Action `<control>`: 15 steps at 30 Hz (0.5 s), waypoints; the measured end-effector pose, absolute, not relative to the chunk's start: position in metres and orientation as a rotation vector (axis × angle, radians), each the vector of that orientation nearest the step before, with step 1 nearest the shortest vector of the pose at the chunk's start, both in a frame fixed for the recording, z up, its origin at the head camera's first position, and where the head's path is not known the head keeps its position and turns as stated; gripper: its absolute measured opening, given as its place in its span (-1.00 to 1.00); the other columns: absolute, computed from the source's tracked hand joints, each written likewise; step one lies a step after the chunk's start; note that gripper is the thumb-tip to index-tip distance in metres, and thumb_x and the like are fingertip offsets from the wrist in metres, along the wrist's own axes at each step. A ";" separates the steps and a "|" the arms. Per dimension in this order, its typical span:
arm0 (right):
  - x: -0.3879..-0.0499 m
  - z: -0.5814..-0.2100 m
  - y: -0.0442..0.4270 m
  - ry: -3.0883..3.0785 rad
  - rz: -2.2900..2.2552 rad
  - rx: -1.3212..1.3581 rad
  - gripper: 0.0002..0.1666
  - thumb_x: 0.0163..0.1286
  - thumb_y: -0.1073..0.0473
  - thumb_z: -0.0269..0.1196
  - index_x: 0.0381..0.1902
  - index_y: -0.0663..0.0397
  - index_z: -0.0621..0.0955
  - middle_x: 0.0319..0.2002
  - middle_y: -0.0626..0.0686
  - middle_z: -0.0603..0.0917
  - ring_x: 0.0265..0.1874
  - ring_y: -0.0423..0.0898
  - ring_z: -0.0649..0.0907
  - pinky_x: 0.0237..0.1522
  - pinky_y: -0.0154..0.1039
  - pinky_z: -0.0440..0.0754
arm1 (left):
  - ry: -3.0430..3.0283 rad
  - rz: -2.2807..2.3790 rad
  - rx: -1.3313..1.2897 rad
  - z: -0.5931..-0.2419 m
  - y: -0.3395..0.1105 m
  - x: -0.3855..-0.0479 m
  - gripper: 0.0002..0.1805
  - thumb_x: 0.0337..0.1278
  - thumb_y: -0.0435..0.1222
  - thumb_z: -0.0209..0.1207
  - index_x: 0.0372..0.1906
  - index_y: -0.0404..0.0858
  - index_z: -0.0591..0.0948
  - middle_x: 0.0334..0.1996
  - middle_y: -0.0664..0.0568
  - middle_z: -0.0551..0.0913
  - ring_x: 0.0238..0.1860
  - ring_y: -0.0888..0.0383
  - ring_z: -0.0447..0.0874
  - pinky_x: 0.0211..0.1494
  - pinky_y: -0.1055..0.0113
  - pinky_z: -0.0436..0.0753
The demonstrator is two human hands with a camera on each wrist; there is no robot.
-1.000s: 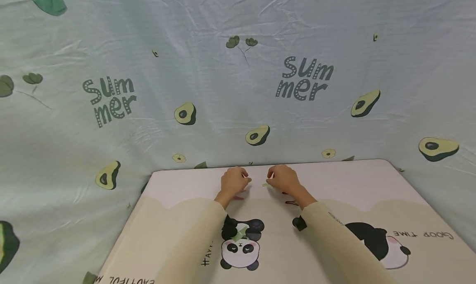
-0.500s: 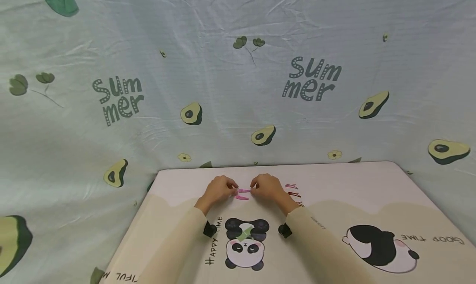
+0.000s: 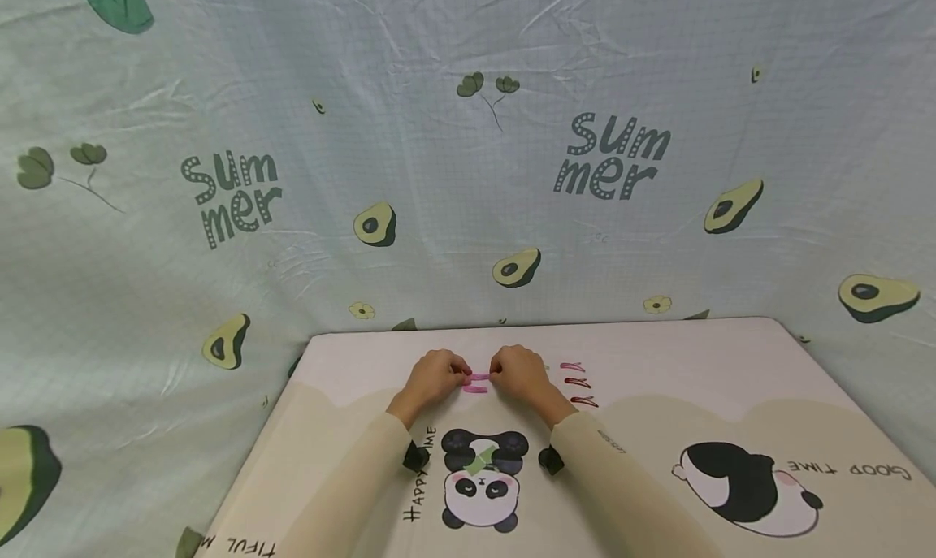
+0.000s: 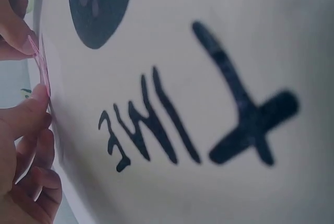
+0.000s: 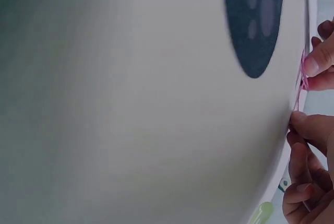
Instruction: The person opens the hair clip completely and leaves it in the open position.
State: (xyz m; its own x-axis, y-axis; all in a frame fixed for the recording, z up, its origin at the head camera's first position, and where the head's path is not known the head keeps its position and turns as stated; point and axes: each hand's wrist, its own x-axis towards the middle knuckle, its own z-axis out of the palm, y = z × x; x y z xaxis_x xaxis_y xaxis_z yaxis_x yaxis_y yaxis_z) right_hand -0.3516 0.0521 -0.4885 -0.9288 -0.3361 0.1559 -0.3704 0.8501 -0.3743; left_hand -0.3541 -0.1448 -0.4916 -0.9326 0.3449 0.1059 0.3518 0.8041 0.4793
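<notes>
Both hands are at a pink hair clip (image 3: 479, 377) near the far side of the table. My left hand (image 3: 433, 379) pinches its left end between thumb and fingers, and my right hand (image 3: 521, 373) pinches the other end. A second pink hair clip (image 3: 475, 390) lies just nearer, close to the left fingertips. In the left wrist view the pink clip (image 4: 42, 67) spans between the two thumbs. The right wrist view has the left thumb over the clip (image 5: 301, 80), with the right thumb at its lower end.
Right of the right hand lie a pink clip (image 3: 573, 366), a dark red clip (image 3: 578, 382) and a red clip (image 3: 584, 401) in a column. A green clip (image 5: 262, 213) sits near the right hand. Behind the table (image 3: 658, 355) hangs a printed curtain (image 3: 439, 168).
Both hands have come nearer and to the left, from beside a green clip to the pink clips. They have taken hold of one pink clip. The head view has shifted slightly.
</notes>
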 end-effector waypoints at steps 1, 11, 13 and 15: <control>-0.351 -0.489 0.052 -2.932 0.622 0.563 -0.93 0.31 0.18 0.42 -0.37 0.00 0.82 -0.39 -0.07 0.79 -0.39 -0.13 0.66 -0.26 -0.07 0.65 | -2.971 -0.791 -0.571 -0.492 -0.144 -0.354 -0.92 0.22 -0.29 0.37 -0.25 -0.16 0.83 -0.32 0.08 0.79 -0.28 0.18 0.60 -0.06 0.16 0.60; -0.352 -0.488 0.056 -2.888 0.655 0.549 -0.90 0.35 0.14 0.38 -0.36 -0.03 0.79 -0.39 -0.09 0.75 -0.40 -0.15 0.61 -0.24 -0.10 0.62 | -2.977 -0.797 -0.531 -0.492 -0.138 -0.358 -0.91 0.26 -0.25 0.35 -0.27 -0.16 0.81 -0.37 0.10 0.77 -0.32 0.18 0.56 -0.10 0.19 0.56; -0.351 -0.485 0.057 -2.869 0.666 0.554 -0.90 0.37 0.12 0.38 -0.35 -0.05 0.79 -0.39 -0.10 0.75 -0.40 -0.17 0.60 -0.25 -0.13 0.61 | -2.943 -0.804 -0.518 -0.490 -0.137 -0.357 -0.91 0.27 -0.23 0.35 -0.28 -0.14 0.81 -0.35 0.11 0.77 -0.32 0.20 0.56 -0.11 0.23 0.56; -0.350 -0.481 0.060 -2.848 0.687 0.555 -0.89 0.38 0.11 0.38 -0.32 -0.05 0.80 -0.38 -0.11 0.76 -0.40 -0.18 0.59 -0.24 -0.16 0.61 | -2.893 -0.817 -0.515 -0.487 -0.137 -0.356 -0.91 0.27 -0.22 0.37 -0.29 -0.13 0.81 -0.34 0.12 0.78 -0.33 0.22 0.56 -0.14 0.26 0.55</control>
